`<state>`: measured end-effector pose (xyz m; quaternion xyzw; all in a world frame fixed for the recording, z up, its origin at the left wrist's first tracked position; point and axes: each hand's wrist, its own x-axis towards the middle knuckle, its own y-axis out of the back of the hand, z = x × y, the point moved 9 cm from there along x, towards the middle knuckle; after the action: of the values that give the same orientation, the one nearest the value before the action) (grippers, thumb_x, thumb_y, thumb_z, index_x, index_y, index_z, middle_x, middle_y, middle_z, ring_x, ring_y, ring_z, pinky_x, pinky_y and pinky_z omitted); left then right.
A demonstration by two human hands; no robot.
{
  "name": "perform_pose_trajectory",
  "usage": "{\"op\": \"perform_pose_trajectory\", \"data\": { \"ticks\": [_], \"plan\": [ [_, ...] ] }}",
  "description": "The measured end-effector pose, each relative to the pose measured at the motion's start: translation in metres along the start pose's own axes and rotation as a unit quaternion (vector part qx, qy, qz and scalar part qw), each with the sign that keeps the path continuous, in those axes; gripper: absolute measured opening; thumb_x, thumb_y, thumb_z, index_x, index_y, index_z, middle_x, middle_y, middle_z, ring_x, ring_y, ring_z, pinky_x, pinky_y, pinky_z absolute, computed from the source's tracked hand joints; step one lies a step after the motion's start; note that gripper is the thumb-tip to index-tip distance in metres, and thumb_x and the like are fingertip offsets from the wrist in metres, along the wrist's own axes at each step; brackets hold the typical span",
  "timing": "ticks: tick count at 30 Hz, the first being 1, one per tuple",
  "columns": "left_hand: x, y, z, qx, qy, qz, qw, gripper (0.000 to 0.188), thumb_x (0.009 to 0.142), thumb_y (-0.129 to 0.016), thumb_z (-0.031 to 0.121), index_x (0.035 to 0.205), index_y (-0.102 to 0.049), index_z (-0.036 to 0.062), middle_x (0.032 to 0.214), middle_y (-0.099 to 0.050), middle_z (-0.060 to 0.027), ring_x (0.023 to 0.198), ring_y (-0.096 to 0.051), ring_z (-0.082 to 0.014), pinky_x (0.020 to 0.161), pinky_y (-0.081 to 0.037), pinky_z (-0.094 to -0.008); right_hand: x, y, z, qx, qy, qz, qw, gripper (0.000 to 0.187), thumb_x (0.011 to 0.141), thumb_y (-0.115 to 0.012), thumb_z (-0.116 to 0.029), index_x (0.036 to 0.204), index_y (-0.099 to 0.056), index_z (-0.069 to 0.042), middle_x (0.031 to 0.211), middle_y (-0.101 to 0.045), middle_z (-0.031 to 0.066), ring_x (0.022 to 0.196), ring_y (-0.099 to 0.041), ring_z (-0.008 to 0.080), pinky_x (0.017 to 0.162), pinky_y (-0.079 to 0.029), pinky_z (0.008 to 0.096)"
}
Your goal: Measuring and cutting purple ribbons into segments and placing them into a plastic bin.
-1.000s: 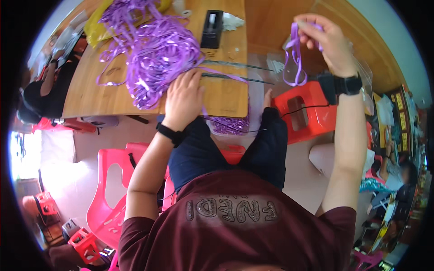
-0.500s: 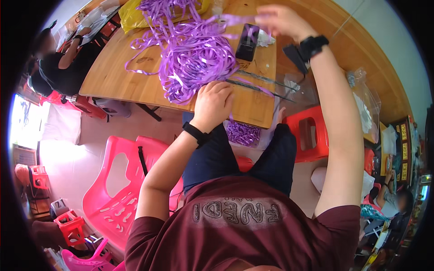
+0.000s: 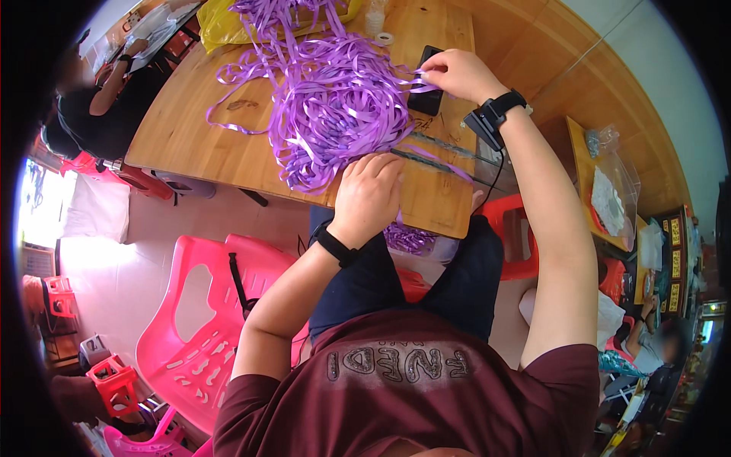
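A large tangled heap of purple ribbon (image 3: 335,107) lies on the wooden table (image 3: 179,126). At its right side my right hand (image 3: 461,76) pinches a strand of the ribbon between thumb and fingers, over a black rectangular object (image 3: 426,103). My left hand (image 3: 369,190) is at the table's near edge, against the heap's lower side. Its fingers curl inward round a ribbon strand, which shows below the hand, though the grip itself is mostly hidden. More purple ribbon (image 3: 411,238) lies in a container under the table edge.
Dark thin strips (image 3: 426,158) lie right of my left hand. A white tape roll (image 3: 384,38) and a yellow plastic bag (image 3: 221,27) are at the back. A pink chair (image 3: 171,320) stands at left, a red stool (image 3: 521,259) at right. Another person (image 3: 99,114) sits far left.
My right hand has come down and slightly left with its ribbon strand, nearer the heap. My left hand is slightly lower and to the right in the picture, still at the heap's near side.
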<state>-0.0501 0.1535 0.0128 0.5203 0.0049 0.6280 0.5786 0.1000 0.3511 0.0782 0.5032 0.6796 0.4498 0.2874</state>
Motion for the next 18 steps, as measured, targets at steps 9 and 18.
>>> {"op": "perform_pose_trajectory", "data": {
  "ticks": [9,18],
  "plan": [
    [0.0,0.003,0.0,-0.015,0.009,0.007,1.0,0.019,0.087,-0.063,0.01,0.104,-0.068,0.0031,0.108,-0.068,-0.0105,0.103,-0.064,-0.0307,0.09,-0.049,-0.0422,-0.001,-0.003,-0.037,-0.111,0.138,0.008,0.984,0.018,0.082,-0.07,-0.016,0.099,-0.072,-0.01,0.091,-0.069,0.0077,0.085,-0.066,0.023,0.075,-0.052,0.0343],
    [-0.003,0.021,-0.039,-0.215,0.137,0.105,0.961,0.016,0.095,-0.059,0.004,0.106,-0.068,-0.0012,0.1,-0.069,-0.0136,0.092,-0.066,-0.0262,0.082,-0.052,-0.0338,-0.012,0.028,-0.075,0.157,0.201,0.059,0.965,0.034,0.093,-0.069,-0.029,0.118,-0.07,-0.005,0.097,-0.07,0.0019,0.08,-0.062,0.0139,0.076,-0.051,0.0263]
  ]
}}
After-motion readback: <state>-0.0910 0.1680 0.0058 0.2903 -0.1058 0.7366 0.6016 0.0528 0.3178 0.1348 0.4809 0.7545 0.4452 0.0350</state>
